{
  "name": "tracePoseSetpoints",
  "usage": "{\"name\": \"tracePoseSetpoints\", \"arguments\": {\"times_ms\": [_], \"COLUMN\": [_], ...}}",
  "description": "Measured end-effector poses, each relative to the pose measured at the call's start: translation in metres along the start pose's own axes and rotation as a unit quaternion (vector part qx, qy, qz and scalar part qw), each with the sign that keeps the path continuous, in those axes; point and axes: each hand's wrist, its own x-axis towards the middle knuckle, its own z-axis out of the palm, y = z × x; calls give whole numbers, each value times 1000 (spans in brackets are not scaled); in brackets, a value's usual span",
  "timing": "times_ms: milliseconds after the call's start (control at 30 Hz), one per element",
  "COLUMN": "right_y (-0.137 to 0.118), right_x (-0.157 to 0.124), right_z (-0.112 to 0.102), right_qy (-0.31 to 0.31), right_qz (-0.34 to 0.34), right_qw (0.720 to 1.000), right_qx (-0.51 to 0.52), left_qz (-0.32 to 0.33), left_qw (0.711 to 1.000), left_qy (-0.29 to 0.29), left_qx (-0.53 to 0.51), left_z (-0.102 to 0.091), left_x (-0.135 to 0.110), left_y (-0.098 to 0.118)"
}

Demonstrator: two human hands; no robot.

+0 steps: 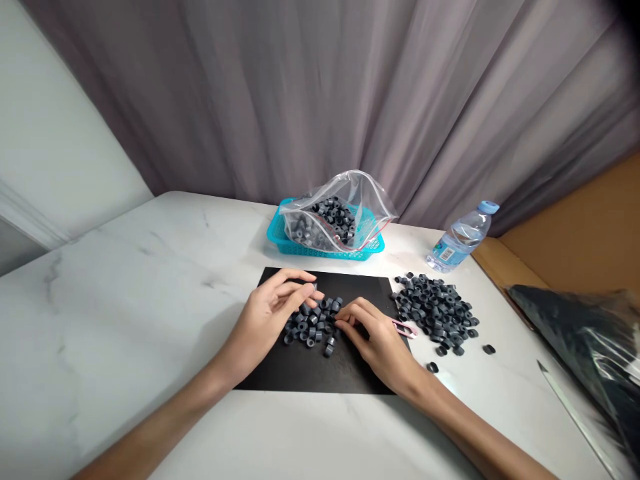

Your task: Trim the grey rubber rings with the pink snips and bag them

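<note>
A small heap of dark grey rubber rings (314, 323) lies on a black mat (310, 370) on the marble table. My left hand (273, 310) rests at the heap's left side, fingers curled, with one ring pinched at the fingertips. My right hand (373, 333) lies at the heap's right side, its fingertips pinched together among the rings. What the right fingers hold is too small to make out.
A bigger pile of grey rings (435, 308) lies right of the mat, beside a pink tool (406, 327). Behind stands a teal basket (280, 240) holding a clear bag of rings (336, 212). A water bottle (460, 239), a dark plastic bag (580, 330) and cardboard (575, 233) are at right.
</note>
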Motion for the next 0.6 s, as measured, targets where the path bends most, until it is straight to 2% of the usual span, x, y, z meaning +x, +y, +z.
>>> {"name": "tracePoseSetpoints", "arguments": {"times_ms": [133, 233, 367, 600], "right_y": [-1, -4, -8, -15], "right_x": [-1, -3, -4, -2], "right_z": [-1, -4, -11, -18], "right_qy": [18, 35, 55, 98], "right_qz": [16, 49, 92, 103], "right_qw": [998, 993, 976, 947], "right_qx": [52, 103, 191, 290], "left_qz": [-112, -159, -171, -183], "left_qw": [986, 971, 965, 959], "left_qy": [-51, -86, -100, -100], "left_qx": [-113, -159, -170, -193], "left_z": [8, 13, 15, 17], "left_x": [-8, -13, -16, -17], "left_y": [9, 10, 10, 9]}}
